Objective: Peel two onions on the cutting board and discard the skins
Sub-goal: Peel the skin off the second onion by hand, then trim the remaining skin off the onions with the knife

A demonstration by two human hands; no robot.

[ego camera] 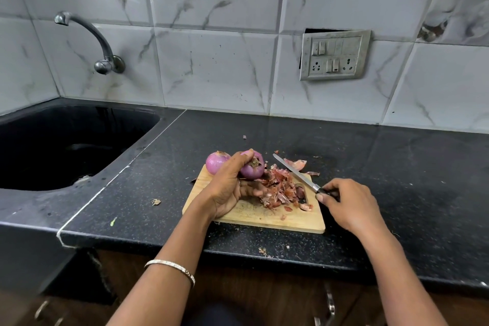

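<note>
Where speckled counter meets sink, granite perhaps

Onion in left hand

Soft even daylight, sharp centre, wide-angle bending toward the edges.

skins crowd cutting board; counter right open.
</note>
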